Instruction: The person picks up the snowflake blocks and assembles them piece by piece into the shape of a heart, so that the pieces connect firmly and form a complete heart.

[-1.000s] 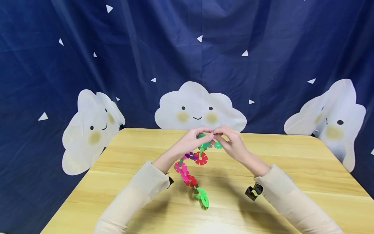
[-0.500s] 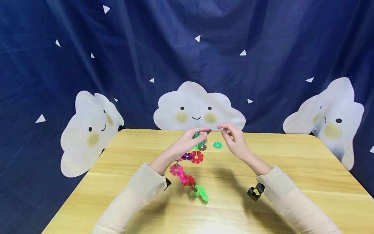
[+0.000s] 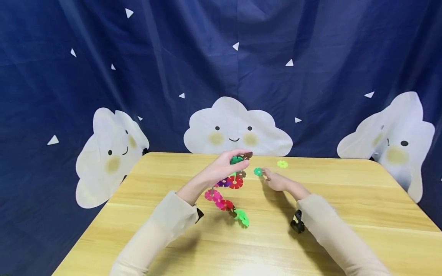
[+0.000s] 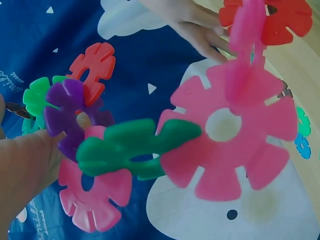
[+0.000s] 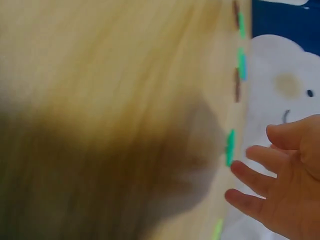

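Note:
My left hand (image 3: 221, 169) holds up a dangling chain of interlocking flower discs (image 3: 236, 182) over the table. A brown disc (image 3: 248, 155) shows by its fingertips, next to a green one. Red, purple, pink and bright green discs follow down the chain. In the left wrist view a large pink disc (image 4: 230, 172) joins a green disc (image 4: 117, 142), with a purple disc (image 4: 62, 107) behind. My right hand (image 3: 277, 181) is low over the table, its fingertips right at a loose green disc (image 3: 258, 171). Its fingers are spread in the right wrist view, with nothing between them.
On the wooden table (image 3: 345, 199), a yellow-green disc (image 3: 282, 164) lies beyond the right hand. Near the far edge, more loose discs show in the right wrist view, including a brown disc (image 5: 237, 85). A dark blue curtain (image 3: 310, 88) with clouds hangs behind.
My right hand has left the left hand's fingertips and moved down to the loose green disc, uncovering the yellow-green one. The left hand keeps holding the chain, which swings slightly.

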The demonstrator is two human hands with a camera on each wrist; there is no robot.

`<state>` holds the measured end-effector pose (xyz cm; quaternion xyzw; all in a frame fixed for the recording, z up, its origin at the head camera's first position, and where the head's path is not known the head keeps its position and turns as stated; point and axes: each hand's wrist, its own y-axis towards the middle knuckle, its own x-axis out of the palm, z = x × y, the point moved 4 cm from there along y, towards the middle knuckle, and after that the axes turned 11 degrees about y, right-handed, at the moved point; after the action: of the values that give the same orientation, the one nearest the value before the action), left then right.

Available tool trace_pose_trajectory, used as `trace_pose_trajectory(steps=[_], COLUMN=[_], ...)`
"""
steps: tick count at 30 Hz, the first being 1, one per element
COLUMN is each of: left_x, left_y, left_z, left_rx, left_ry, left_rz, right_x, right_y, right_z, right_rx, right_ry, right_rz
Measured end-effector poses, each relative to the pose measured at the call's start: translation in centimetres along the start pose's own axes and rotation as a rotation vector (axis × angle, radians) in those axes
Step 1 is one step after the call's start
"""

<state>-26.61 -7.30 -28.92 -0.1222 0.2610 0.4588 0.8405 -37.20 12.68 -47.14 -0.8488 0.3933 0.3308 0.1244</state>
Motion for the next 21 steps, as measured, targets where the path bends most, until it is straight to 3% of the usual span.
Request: trace_pose_trajectory(steps=[2,4,5,7,9,15,18,21], left_x=[0.1,0.2,0.2,0.2,0.2,0.1,0.1,0.2], left_y=[0.1,0.1,0.1,0.2,0.2,0.2,0.2,0.2], left_z=[0.0,-0.1,-0.1,-0.1,-0.2,-0.3,-0.4,-0.4], left_rx=[-0.001,-0.014,-0.021,-0.030,-0.038,-0.043,-0.024,-0.009], left_ry=[-0.008,-0.016,-0.021,-0.026,-0.033,-0.046,-0.053,-0.053], left_rz=[-0.007,-0.006,-0.004,0.005,0.015,0.036,0.039,0.028], right_x=[0.6,0.8,0.9,0.7,0.5,0.2,0.2,0.7], right_y=[0.8,1.0,0.9,0.1,-0.8,-2.6,-2.7,-2.7], right_z=[2.3,2.0,1.2,-2.6,-5.1,-8.5,-8.4,-7.9], right_rx=[0.023,0.097,0.142,0.261,0.281,0.226,0.192,0.173], right_ry=[-0.048,-0.077,-0.086,-0.113,-0.148,-0.172,-0.121,-0.140], right_rz=[-0.038,-0.075,-0.098,-0.153,-0.188,-0.259,-0.227,-0.212])
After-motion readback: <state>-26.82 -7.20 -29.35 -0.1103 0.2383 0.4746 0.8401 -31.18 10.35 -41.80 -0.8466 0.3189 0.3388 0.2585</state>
